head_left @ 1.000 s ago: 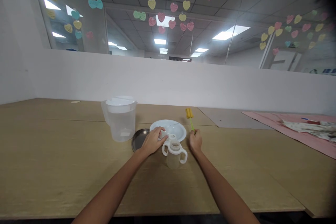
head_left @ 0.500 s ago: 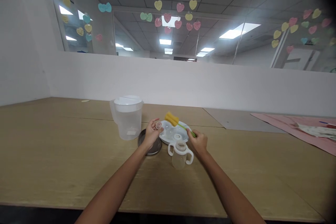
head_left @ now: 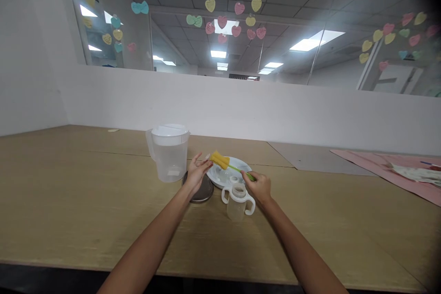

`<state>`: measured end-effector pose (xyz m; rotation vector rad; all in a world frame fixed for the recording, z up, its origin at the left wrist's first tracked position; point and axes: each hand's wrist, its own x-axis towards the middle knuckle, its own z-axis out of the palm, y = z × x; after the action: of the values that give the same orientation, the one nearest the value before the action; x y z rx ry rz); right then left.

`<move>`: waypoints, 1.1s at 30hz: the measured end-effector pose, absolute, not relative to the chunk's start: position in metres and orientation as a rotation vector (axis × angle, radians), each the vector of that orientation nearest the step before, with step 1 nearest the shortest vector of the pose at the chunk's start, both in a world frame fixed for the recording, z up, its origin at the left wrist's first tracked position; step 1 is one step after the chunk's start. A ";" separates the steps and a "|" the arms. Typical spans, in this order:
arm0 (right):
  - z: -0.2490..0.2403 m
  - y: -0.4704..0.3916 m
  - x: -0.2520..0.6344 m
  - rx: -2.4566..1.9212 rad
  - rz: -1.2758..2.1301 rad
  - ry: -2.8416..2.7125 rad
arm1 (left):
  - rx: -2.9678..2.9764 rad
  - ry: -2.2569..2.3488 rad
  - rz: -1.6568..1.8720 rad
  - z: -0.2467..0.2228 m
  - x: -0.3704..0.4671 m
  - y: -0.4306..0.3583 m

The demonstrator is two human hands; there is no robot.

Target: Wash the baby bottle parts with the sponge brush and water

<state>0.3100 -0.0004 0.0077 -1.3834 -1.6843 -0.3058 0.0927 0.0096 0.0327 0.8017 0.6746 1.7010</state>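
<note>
My right hand [head_left: 259, 185] is closed round the green handle of a bottle brush with a yellow sponge head [head_left: 219, 160]. The sponge touches a small translucent bottle nipple [head_left: 207, 156] in my left hand [head_left: 197, 175], whose fingers are bent round it; most of the nipple is hidden. Below the brush lies a white plate [head_left: 246, 168] with clear and white small parts on it. In front of the plate stands an uncapped baby bottle [head_left: 236, 206] with two white handles. Under my left hand is a dark round metal tray [head_left: 203, 194], partly covered.
A clear pitcher [head_left: 171, 158] with a white lid and water in it stands left of my left hand. Far right, a pink sheet [head_left: 368, 165] carries a pale cloth [head_left: 415, 173] and a pen. The wooden table [head_left: 86, 211] ends at a white wall behind.
The brush's sponge head has come down and left, from above the plate onto the nipple. My left hand has turned, so the nipple's round opening no longer faces me.
</note>
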 end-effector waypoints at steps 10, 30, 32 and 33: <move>0.011 -0.002 0.313 -1.364 -0.463 -1.775 | 0.806 0.533 1.622 0.039 0.091 0.011; 0.023 -0.007 0.324 -1.362 -0.684 -1.777 | 0.712 0.372 1.572 0.042 0.084 0.011; 0.022 -0.008 0.320 -1.326 -0.676 -1.742 | 0.686 0.363 1.565 0.044 0.086 0.009; 0.022 -0.008 0.318 -1.295 -0.684 -1.740 | 0.674 0.356 1.561 0.045 0.087 0.007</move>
<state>0.3176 -0.0078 0.0216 -1.2951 -1.7397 -0.6839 0.0872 0.0074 0.0453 0.6736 0.3561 1.5613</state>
